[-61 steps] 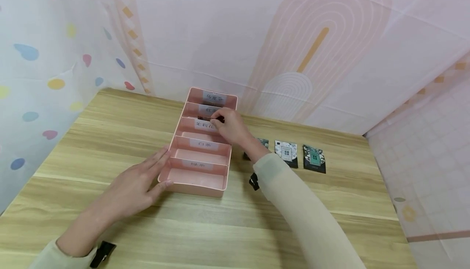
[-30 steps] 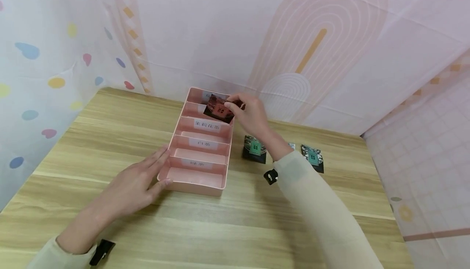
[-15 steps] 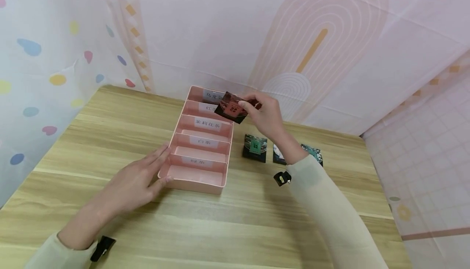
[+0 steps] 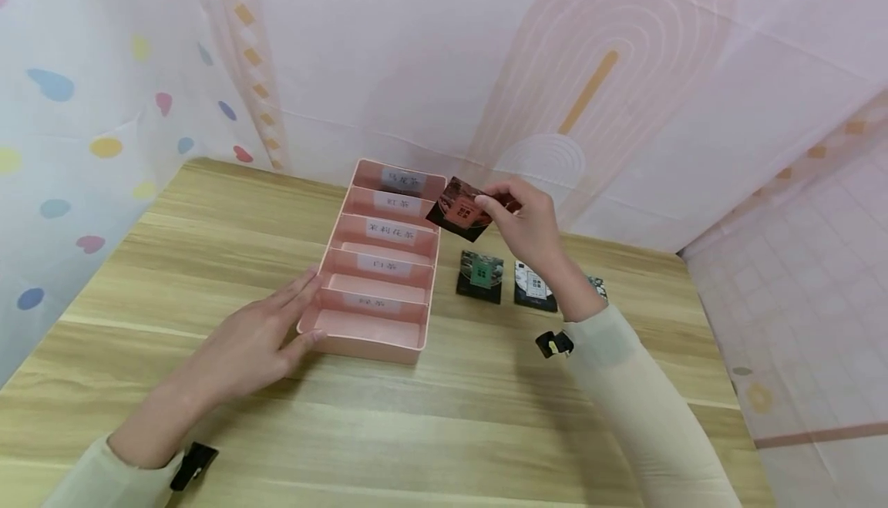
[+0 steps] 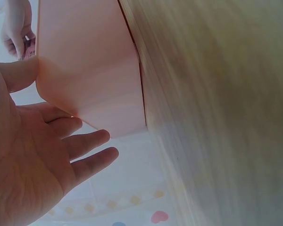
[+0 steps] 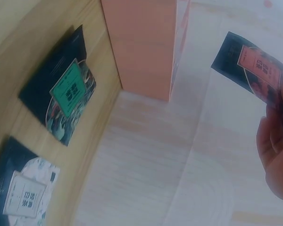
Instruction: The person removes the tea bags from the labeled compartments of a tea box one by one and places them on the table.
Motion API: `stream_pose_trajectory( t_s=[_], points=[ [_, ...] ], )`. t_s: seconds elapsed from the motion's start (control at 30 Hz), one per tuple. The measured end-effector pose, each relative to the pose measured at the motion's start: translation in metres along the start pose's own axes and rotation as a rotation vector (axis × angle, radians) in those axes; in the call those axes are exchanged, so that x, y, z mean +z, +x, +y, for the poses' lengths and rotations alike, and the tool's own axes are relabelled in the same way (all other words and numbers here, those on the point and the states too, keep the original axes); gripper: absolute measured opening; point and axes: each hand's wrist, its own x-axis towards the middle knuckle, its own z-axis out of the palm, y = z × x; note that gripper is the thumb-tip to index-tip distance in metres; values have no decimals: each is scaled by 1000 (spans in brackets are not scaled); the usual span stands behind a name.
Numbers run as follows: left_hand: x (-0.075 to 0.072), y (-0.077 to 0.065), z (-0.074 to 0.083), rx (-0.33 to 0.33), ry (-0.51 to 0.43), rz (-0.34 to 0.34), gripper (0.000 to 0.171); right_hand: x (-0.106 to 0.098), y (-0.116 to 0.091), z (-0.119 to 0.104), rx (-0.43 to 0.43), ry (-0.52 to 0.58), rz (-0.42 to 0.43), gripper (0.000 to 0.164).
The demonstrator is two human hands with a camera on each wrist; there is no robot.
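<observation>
Though aloft, sachet (image 4: 459, 212) in right hand (image 4: 527, 221).

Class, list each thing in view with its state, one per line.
Pink box: upright, open-topped, on the table
Left hand: touching the box
Red packet: raised, tilted
Right hand: pinching the red packet
Green packet: lying flat
White packet: lying flat
Rightmost packet: mostly hidden

茉莉花茶 on middle label (image 4: 391, 230) of pink tray (image 4: 364, 348); other labels (image 4: 384, 265) and packets (image 4: 480, 275) blurred.

Wood-grain table (image 4: 375, 431) bears pink tray (image 4: 368, 348), apparently three packets (image 4: 480, 277).
</observation>
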Motion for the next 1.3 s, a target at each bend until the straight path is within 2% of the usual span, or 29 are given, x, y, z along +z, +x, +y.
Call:
stream_pose_trajectory(
  t_s=[0.3, 0.57, 0.93, 1.3],
  points=[
    [-4, 2, -1, -12, -8, -3, 73, -14, -10, 2, 76, 26, 1, 9],
    [-7, 3, -2, -5, 9, 4, 75, -24, -20, 3, 95, 29, 22, 10],
    [-4, 0, -2, -13, 11, -4, 75, -30, -39, 0, 158, 31, -42, 8],
    [-3, -3, -3, -6, 10, 7, 74, -30, -57, -1, 142, -16, -77, 8]
  ],
)
